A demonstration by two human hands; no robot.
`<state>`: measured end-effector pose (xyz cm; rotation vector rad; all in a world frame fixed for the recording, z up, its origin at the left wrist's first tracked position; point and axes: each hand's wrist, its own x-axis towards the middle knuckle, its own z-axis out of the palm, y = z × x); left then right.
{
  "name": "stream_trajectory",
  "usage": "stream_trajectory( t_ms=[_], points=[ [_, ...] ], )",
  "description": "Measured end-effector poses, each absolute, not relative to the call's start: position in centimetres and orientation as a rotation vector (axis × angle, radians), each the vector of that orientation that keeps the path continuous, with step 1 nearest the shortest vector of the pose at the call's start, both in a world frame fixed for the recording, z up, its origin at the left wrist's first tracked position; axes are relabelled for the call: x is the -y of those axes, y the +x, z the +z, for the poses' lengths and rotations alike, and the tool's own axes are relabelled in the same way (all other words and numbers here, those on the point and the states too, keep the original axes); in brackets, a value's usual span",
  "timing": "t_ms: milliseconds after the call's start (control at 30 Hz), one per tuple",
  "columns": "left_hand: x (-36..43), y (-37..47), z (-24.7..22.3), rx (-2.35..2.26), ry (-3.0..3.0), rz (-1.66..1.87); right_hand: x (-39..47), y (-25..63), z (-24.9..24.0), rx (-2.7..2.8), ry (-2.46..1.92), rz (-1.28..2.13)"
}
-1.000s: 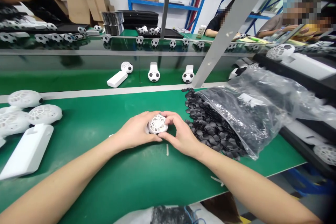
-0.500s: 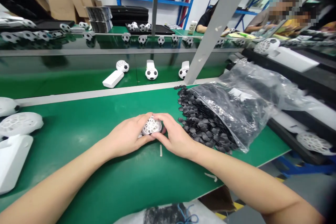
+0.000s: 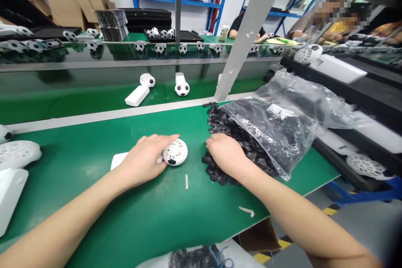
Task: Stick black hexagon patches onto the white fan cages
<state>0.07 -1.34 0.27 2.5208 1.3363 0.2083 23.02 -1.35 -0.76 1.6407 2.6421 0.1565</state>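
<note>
The big green table (image 3: 150,217) fills the low part of the view. Behind it runs a long, shiny green belt (image 3: 78,92), and a gray metal post (image 3: 251,29) slants up past it. Black trays (image 3: 377,98) sit at the right, with white toys on them.

Next comes a clear plastic bag (image 3: 298,130), lying on its side. A white patch (image 3: 280,111) shows on it, but I can't read any words there. A pile of small black bits (image 3: 256,155) lies at the bag's mouth.

The right hand (image 3: 228,153) is down on that pile with its fingers bent. They are hidden, so I can't tell if they have picked up a bit.

The left hand (image 3: 144,157) is holding a white ball (image 3: 176,152) by its left side — right in front of the person, on the table. The ball is full of holes, and a black patch is near its bottom. A white block (image 3: 119,160) pokes out behind the left hand; I can't see if it joins the ball.

Two white toys, one at the left (image 3: 137,96) and one in the middle (image 3: 181,85), lie on the belt. Far back stands a bottle (image 3: 224,32) — its label is too small to read. A thin pale strip (image 3: 186,181) lies near the ball.
</note>
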Motion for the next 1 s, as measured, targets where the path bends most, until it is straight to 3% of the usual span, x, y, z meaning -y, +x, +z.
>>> stream_trajectory(
  t_ms=[167,267,400,600,1000],
  points=[
    [1.5,0.3,0.3,-1.360,2.532,0.242,1.3,23.2,-1.2,-2.720,1.719,0.182],
    [1.5,0.1,-0.1,-1.371,2.501,0.279,1.3,23.1,-1.1,-3.038,1.738,-0.243],
    [1.5,0.0,-0.3,-1.343,2.484,0.305,1.8,21.9,-0.7,-3.317,1.392,-0.782],
    [1.2,-0.2,-0.1,-1.363,2.469,0.299,1.8,23.0,0.2,-3.251,1.722,-0.664],
    [1.0,-0.9,-0.6,-1.312,2.506,0.339,3.7,21.0,-1.0,-2.861,1.553,-0.649]
  ],
)
